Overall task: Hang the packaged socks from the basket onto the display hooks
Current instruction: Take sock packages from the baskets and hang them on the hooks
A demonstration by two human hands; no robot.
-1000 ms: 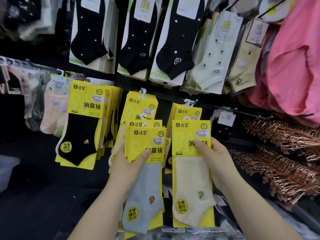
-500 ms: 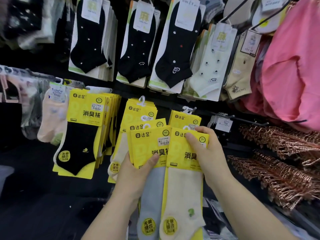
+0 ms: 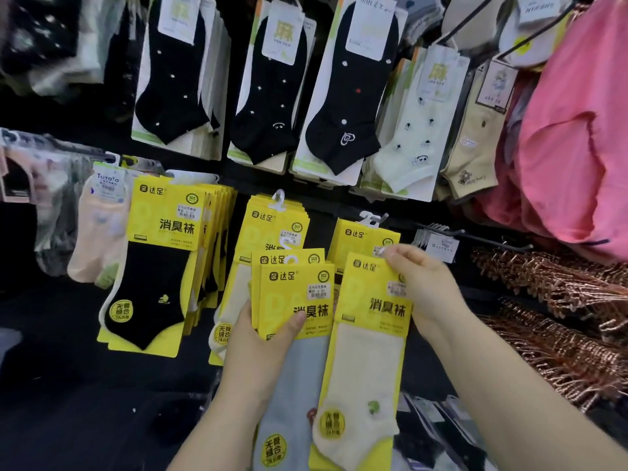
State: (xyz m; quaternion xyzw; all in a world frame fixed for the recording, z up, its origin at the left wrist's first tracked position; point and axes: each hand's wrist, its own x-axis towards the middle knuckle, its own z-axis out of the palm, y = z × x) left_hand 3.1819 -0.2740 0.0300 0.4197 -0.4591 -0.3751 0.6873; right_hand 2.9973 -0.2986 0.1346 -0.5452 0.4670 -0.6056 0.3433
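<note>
Compared with half a second ago, the right hand has lifted the cream sock pack higher, toward the yellow packs on the right hook, and now pinches its top right corner. The left hand grips a small stack topped by the grey sock pack, thumb pressed on its front, just beside the cream one. Behind them is a dark display wall with black sock packs above, copper hangers and pink clothing to the right.

Dark open gap at nine o'clock; copper wire hangers crowd three o'clock; yellow-carded sock packs block ahead.
</note>
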